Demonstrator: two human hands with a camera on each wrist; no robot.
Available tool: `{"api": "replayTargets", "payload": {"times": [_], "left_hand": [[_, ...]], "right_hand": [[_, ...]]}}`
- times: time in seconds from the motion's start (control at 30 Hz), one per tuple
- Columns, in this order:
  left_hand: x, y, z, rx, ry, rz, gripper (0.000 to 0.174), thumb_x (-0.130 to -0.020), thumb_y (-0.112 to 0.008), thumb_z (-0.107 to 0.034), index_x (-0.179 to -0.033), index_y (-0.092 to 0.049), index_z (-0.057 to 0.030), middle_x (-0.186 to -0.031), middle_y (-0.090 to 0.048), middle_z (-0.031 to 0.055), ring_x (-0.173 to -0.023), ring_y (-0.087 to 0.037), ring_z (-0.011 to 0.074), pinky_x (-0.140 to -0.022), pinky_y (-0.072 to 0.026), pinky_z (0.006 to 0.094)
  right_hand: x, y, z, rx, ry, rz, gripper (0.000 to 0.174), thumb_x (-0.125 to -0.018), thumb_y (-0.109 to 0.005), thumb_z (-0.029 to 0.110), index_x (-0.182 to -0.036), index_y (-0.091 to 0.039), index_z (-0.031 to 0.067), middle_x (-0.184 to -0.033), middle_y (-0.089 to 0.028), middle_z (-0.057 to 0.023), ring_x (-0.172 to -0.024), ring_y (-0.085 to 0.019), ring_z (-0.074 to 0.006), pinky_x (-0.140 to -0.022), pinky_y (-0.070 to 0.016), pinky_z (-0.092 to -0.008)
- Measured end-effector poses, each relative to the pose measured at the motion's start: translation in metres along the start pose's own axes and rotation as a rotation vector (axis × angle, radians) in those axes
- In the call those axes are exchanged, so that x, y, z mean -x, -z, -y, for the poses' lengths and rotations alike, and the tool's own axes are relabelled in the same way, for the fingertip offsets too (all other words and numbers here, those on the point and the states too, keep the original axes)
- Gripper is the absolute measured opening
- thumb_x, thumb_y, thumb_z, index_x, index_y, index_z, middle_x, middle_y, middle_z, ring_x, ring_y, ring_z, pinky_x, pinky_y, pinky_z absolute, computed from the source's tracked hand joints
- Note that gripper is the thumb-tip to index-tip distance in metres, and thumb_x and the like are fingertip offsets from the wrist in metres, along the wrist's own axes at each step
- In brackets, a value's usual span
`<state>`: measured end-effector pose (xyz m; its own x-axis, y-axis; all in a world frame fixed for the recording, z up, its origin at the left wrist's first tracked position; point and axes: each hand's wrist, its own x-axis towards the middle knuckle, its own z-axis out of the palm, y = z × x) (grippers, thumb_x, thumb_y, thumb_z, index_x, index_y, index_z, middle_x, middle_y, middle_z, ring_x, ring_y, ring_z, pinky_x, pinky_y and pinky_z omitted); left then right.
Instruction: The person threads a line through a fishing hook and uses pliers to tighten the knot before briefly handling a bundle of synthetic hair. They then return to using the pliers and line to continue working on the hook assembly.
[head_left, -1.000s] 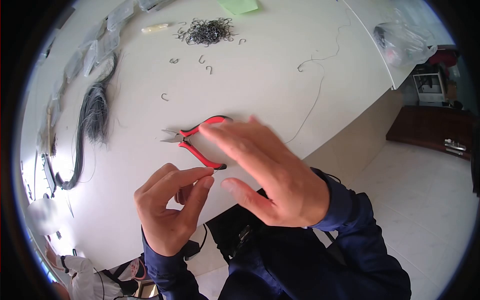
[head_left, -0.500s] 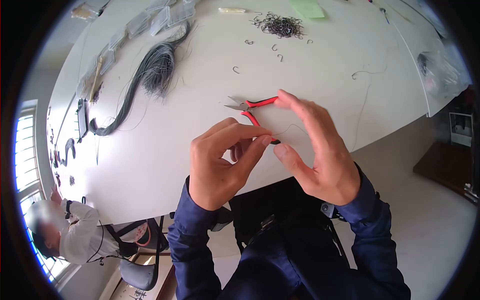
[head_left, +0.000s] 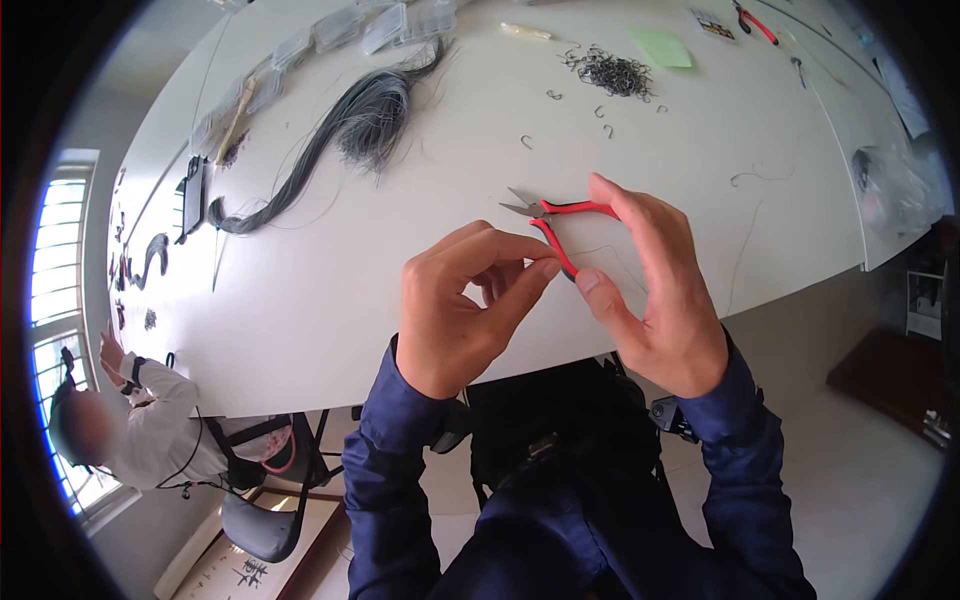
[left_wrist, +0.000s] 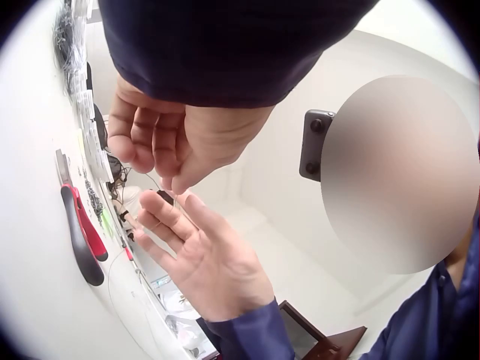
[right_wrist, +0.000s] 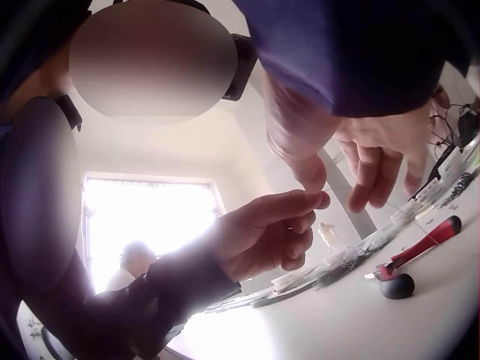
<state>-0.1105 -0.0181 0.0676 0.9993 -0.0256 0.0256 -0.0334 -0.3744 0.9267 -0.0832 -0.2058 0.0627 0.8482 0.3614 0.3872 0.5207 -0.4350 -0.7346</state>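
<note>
Thumb and index fingertip of the left hand (head_left: 465, 308) pinch a thin line, its other fingers curled behind; what hangs from the pinch is too small to tell. To its right the right hand (head_left: 665, 285) is spread, thumb apart from straight fingers, close to the line. Red-handled pliers (head_left: 553, 240) lie with jaws apart on the table beyond the hands, partly covered by the right fingers. The left wrist view has the left hand (left_wrist: 180, 139) above the open right hand (left_wrist: 214, 262). In the right wrist view the left hand (right_wrist: 262, 232) pinches beside the right thumb.
On the white table (head_left: 300, 320) are a pile of hooks (head_left: 612, 73), loose hooks, a bundle of grey strands (head_left: 370, 125), clear boxes (head_left: 385, 28) and green paper (head_left: 662, 48). A line with a hook (head_left: 736, 181) lies at right. Another person (head_left: 160, 425) sits at far left.
The head view has turned, so the table's things stand farther right in it. The right hand's fingers have swung from pointing left to pointing away from the body. The left hand keeps its pinch.
</note>
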Motion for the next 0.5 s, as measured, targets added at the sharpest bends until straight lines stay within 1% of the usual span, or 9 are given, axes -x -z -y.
{"api": "replayTargets", "payload": {"times": [0.1, 0.17, 0.2, 0.3, 0.4, 0.5], "left_hand": [[0.001, -0.002, -0.001, 0.017, -0.043, -0.015, 0.006, -0.085, -0.073, -0.001, -0.091, -0.073, -0.0009, -0.076, -0.065, 0.0045, -0.068, -0.062, 0.0098, -0.061, -0.0475, 0.0239], [0.001, 0.000, 0.001, 0.030, -0.044, -0.037, 0.006, -0.085, -0.074, -0.002, -0.091, -0.073, -0.0008, -0.076, -0.064, 0.0042, -0.067, -0.062, 0.0098, -0.060, -0.0476, 0.0239], [0.002, 0.001, 0.002, 0.039, -0.041, -0.049, 0.006, -0.085, -0.074, -0.002, -0.091, -0.073, -0.0007, -0.076, -0.064, 0.0041, -0.067, -0.062, 0.0098, -0.061, -0.0478, 0.0239], [0.004, 0.005, 0.005, 0.040, -0.020, -0.046, 0.007, -0.085, -0.075, -0.003, -0.091, -0.073, -0.0004, -0.076, -0.064, 0.0040, -0.067, -0.062, 0.0098, -0.061, -0.0483, 0.0239], [0.001, 0.003, 0.003, 0.022, -0.037, -0.021, 0.007, -0.085, -0.075, -0.003, -0.091, -0.073, -0.0003, -0.076, -0.064, 0.0038, -0.067, -0.062, 0.0097, -0.062, -0.0486, 0.0239], [-0.006, 0.002, 0.005, 0.010, -0.052, -0.005, 0.007, -0.086, -0.074, -0.004, -0.091, -0.073, -0.0004, -0.077, -0.064, 0.0030, -0.066, -0.061, 0.0088, -0.061, -0.0483, 0.0238]], "right_hand": [[-0.004, 0.008, 0.012, -0.311, -0.301, 0.227, 0.019, -0.096, -0.059, 0.010, -0.111, -0.060, -0.0016, -0.090, -0.065, -0.0128, -0.076, -0.063, -0.0181, -0.070, -0.0511, -0.0314], [-0.010, 0.010, 0.017, -0.298, -0.442, 0.298, 0.015, -0.097, -0.059, 0.009, -0.107, -0.061, -0.0023, -0.087, -0.065, -0.0118, -0.072, -0.064, -0.0154, -0.067, -0.0507, -0.0291], [-0.010, 0.012, 0.016, -0.273, -0.473, 0.307, 0.013, -0.098, -0.059, 0.009, -0.101, -0.061, -0.0028, -0.082, -0.064, -0.0105, -0.065, -0.060, -0.0118, -0.063, -0.0488, -0.0264], [-0.006, 0.009, 0.008, -0.273, -0.387, 0.265, 0.012, -0.097, -0.059, 0.009, -0.100, -0.060, -0.0020, -0.081, -0.063, -0.0102, -0.064, -0.058, -0.0116, -0.062, -0.0474, -0.0269], [-0.001, -0.006, 0.000, -0.290, -0.238, 0.153, 0.010, -0.097, -0.059, 0.009, -0.098, -0.060, -0.0012, -0.080, -0.063, -0.0092, -0.063, -0.054, -0.0110, -0.060, -0.0455, -0.0265], [-0.005, 0.008, 0.005, -0.295, -0.410, 0.252, 0.010, -0.095, -0.059, 0.009, -0.097, -0.059, -0.0011, -0.076, -0.061, -0.0083, -0.061, -0.054, -0.0116, -0.060, -0.0453, -0.0267]]}}
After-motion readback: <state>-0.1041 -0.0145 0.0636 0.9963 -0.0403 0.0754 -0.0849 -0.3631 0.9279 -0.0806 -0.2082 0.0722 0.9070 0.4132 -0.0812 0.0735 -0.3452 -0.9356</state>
